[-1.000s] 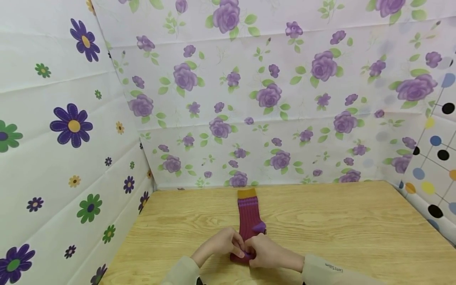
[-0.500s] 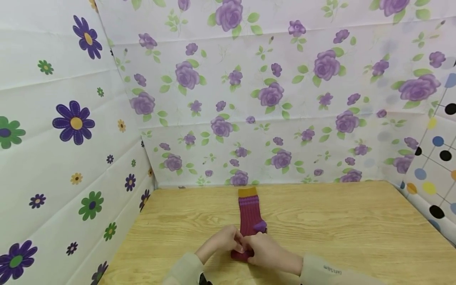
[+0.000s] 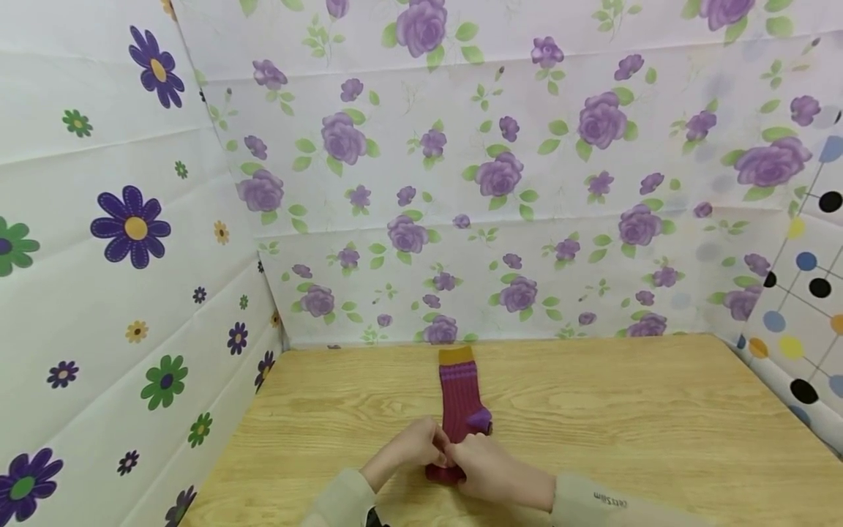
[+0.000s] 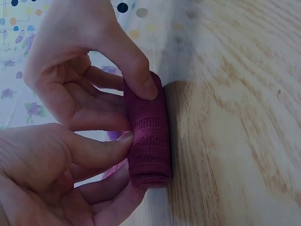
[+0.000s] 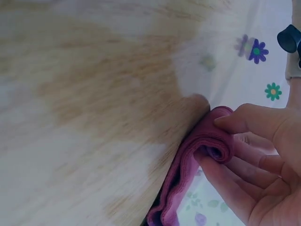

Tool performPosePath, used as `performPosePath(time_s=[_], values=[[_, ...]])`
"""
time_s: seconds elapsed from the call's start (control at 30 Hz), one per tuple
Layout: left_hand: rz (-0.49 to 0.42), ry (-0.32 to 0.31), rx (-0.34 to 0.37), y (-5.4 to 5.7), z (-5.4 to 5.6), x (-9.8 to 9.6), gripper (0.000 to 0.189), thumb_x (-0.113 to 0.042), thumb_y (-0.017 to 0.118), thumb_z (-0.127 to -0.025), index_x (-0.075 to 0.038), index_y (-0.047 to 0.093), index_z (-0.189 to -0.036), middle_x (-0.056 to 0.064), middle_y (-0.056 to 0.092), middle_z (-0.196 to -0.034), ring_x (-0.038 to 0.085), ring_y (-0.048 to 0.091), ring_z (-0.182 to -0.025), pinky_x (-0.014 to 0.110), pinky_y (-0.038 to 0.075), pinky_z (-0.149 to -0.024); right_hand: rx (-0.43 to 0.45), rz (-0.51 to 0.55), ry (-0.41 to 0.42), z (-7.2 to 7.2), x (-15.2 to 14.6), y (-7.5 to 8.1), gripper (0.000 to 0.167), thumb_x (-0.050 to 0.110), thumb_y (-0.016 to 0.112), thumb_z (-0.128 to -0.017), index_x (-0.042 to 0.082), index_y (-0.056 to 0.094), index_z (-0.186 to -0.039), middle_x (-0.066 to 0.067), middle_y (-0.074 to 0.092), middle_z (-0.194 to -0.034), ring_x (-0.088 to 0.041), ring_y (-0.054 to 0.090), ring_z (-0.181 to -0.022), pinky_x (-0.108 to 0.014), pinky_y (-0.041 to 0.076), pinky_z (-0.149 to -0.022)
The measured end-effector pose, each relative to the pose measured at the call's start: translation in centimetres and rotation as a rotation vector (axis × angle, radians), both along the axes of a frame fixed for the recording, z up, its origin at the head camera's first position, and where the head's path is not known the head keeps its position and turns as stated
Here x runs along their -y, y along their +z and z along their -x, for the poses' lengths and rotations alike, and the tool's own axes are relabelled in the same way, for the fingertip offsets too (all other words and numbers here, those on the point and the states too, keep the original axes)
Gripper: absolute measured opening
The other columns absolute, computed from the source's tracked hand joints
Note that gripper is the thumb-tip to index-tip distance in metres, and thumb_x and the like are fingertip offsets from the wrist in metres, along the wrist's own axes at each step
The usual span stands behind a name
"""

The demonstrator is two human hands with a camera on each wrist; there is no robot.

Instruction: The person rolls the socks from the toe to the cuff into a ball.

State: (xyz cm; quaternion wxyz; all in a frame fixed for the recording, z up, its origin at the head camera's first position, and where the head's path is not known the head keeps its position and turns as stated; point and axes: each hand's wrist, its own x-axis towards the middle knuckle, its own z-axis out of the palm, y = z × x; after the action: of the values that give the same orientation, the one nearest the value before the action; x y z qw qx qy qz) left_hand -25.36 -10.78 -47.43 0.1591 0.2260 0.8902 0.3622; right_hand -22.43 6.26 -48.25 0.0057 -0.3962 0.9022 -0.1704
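A maroon ribbed sock (image 3: 461, 399) lies lengthwise on the wooden table, its mustard cuff (image 3: 456, 356) at the far end and its purple heel (image 3: 479, 420) pointing right. The near end is wound into a tight roll (image 4: 149, 136). My left hand (image 3: 418, 441) pinches this roll from the left, and my right hand (image 3: 490, 465) grips it from the right. Thumbs press the roll's outer side in the left wrist view. Spiral layers with purple inside show at the roll's end (image 5: 216, 151) in the right wrist view. The hands hide part of the sock in the head view.
The wooden table (image 3: 626, 410) extends to both sides of the sock. Behind it stands a white sheet with purple roses (image 3: 408, 234); a daisy-patterned sheet (image 3: 217, 183) borders the left, and a dotted sheet (image 3: 803, 322) the right.
A patch of purple between my fingers in the earliest frame is covered now. Both hands stay at the rolled end with only small finger movements; the cuff and heel lie as before.
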Motion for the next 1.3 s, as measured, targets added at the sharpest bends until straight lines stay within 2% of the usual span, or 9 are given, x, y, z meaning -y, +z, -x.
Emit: performPosePath(time_s=[0.1,0.2,0.33,0.57,0.73,0.9,0.97,1.13,1.3], values=[[0.005,0.042,-0.039,0.0,-0.1,0.0,0.008,0.007,0.078,-0.071,0.001,0.074,-0.074,0.008,0.070,-0.066,0.003,0.048,-0.055,0.016,0.039,-0.051,0.024,0.005,0.005,0.3,-0.1,-0.1,0.023,0.000,0.074,-0.074,0.016,0.059,-0.083,0.014,0.034,-0.056,0.001,0.026,-0.051,-0.015,0.022,-0.045],[0.010,0.085,-0.095,0.0,-0.2,0.0,0.010,0.003,0.081,-0.068,-0.001,0.072,-0.068,0.003,0.066,-0.060,0.004,0.045,-0.052,0.017,0.037,-0.048,0.003,0.008,0.023,0.6,-0.2,-0.2,0.023,0.000,0.073,-0.072,0.015,0.058,-0.082,0.014,0.032,-0.058,0.001,0.026,-0.052,-0.014,0.022,-0.046],[0.002,0.111,-0.124,0.0,-0.3,0.1,0.013,0.002,0.082,-0.068,-0.002,0.070,-0.063,0.000,0.063,-0.056,0.003,0.042,-0.049,0.017,0.034,-0.046,-0.024,0.023,0.033,0.8,-0.3,-0.2,0.023,-0.001,0.072,-0.070,0.014,0.054,-0.073,0.013,0.029,-0.060,0.001,0.025,-0.053,-0.013,0.022,-0.047],[-0.023,0.083,-0.137,-0.2,-0.3,0.2,0.011,0.001,0.079,-0.072,-0.001,0.072,-0.065,0.006,0.068,-0.060,0.002,0.046,-0.053,0.016,0.038,-0.050,-0.007,0.032,0.000,1.0,-0.1,0.2,0.021,-0.001,0.071,-0.070,0.011,0.054,-0.069,0.013,0.028,-0.059,0.000,0.023,-0.052,-0.013,0.019,-0.044],[-0.022,0.053,-0.154,-0.3,-0.2,0.0,0.010,0.007,0.074,-0.071,-0.001,0.071,-0.068,0.001,0.065,-0.061,0.001,0.044,-0.053,0.015,0.037,-0.049,0.009,0.036,0.002,0.7,0.0,0.5,0.020,-0.002,0.071,-0.070,0.011,0.055,-0.069,0.013,0.027,-0.057,0.001,0.023,-0.050,-0.013,0.018,-0.044],[-0.026,0.013,-0.182,-0.3,-0.4,-0.3,0.014,0.013,0.069,-0.070,-0.001,0.068,-0.073,0.000,0.061,-0.062,-0.001,0.044,-0.053,0.014,0.038,-0.049,-0.023,0.025,-0.006,0.7,0.1,0.4,0.019,0.001,0.071,-0.070,0.011,0.055,-0.065,0.013,0.030,-0.056,0.001,0.024,-0.051,-0.012,0.021,-0.044],[-0.032,0.016,-0.165,-0.1,-0.6,-0.3,0.015,0.013,0.069,-0.070,-0.001,0.068,-0.077,0.002,0.063,-0.065,0.000,0.046,-0.055,0.015,0.040,-0.049,-0.031,0.022,-0.014,0.7,0.1,0.4,0.020,0.002,0.071,-0.069,0.011,0.054,-0.064,0.013,0.031,-0.056,0.001,0.025,-0.051,-0.012,0.022,-0.044],[-0.050,0.035,-0.117,0.4,-1.0,-0.2,0.020,0.012,0.072,-0.071,-0.003,0.067,-0.083,0.006,0.067,-0.071,0.002,0.054,-0.061,0.018,0.045,-0.052,0.014,0.047,-0.027,1.1,0.1,0.6,0.027,0.001,0.072,-0.069,0.013,0.050,-0.061,0.013,0.031,-0.056,0.001,0.025,-0.050,-0.013,0.021,-0.044],[-0.010,0.046,-0.138,0.4,-1.2,-0.2,0.018,0.010,0.074,-0.071,-0.004,0.068,-0.080,0.002,0.066,-0.070,0.002,0.051,-0.061,0.018,0.044,-0.053,0.082,0.070,-0.013,1.7,0.0,0.7,0.029,0.000,0.074,-0.069,0.013,0.051,-0.058,0.015,0.031,-0.054,0.003,0.024,-0.048,-0.013,0.019,-0.043]])
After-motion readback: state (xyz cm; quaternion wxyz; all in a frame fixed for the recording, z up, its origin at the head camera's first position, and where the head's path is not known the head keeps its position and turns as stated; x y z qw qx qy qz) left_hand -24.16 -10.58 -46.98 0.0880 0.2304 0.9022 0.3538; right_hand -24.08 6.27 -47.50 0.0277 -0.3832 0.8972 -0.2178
